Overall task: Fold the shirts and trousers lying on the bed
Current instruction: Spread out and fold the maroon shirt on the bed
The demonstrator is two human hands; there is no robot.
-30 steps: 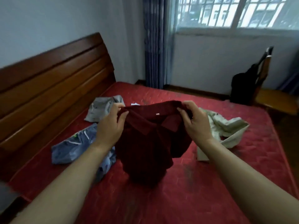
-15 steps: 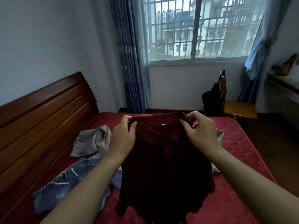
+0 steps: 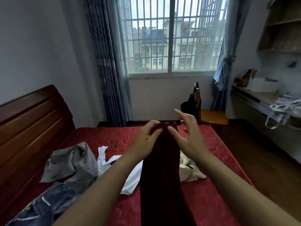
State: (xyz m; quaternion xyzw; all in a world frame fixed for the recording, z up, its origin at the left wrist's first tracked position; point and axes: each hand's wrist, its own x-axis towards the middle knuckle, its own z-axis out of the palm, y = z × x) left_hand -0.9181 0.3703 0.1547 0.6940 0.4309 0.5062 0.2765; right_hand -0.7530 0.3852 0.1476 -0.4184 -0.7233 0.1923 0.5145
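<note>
Bedroom with a barred window; the bed (image 3: 101,136) has a red mattress and a wooden headboard (image 3: 32,119). A chair (image 3: 213,116) with a black bag (image 3: 189,103) stands by the far wall.

The dark red shirt (image 3: 160,176) hangs in the air in front of the person, above the mattress, bunched into a narrow column. It is held only at its top edge.

Risks, as I judge them:
- One pinch carries the whole shirt, so it could slip and drop onto the loose pile.
- The cloth is twisted and narrow, so laid down like this it would fold crooked.
- The hem may drag over the white garment (image 3: 130,176) or the beige garment (image 3: 190,170) and tangle.

Left grip (image 3: 146,141): fingers and thumb curled, pinching the shirt's top edge, forearm reaching forward. Right grip (image 3: 189,137): released, fingers spread and straight, index pointing up. It sits just beside the shirt top; I can't tell whether the thumb touches the cloth.

A grey garment (image 3: 70,162) and jeans (image 3: 45,207) lie unfolded to the left, near the headboard.
</note>
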